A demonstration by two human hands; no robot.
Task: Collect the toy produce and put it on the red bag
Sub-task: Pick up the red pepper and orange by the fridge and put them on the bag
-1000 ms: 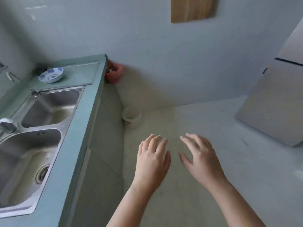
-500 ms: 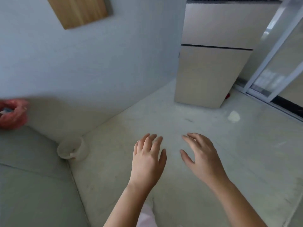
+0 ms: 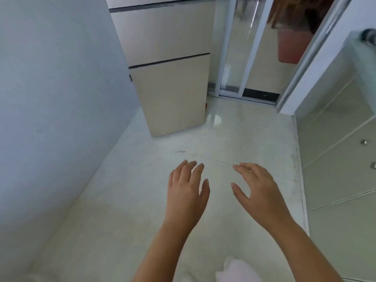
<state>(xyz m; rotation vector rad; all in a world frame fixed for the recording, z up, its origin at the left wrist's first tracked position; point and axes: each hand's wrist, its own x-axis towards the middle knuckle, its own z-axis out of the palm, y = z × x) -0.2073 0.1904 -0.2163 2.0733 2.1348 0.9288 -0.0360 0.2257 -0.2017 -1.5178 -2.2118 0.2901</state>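
Hands: left hand (image 3: 188, 190) and right hand (image 3: 258, 190) spread, empty, apart over the floor (image 3: 122, 200);
Produce: none plain; a red speck (image 3: 206, 105) by the cabinet's (image 3: 168, 98) far corner, perhaps one, well ahead, left hand nearer;
Red bag: unseen.

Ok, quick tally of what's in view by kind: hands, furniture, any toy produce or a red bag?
Hands: 2 (left hand, right hand, both empty)
Fridge: 1
Knobs: 2
Reddish tub behind glass: 1
Red speck by fridge: 1, unclear
Toy produce: 0
Red bag: 0
Total: 7
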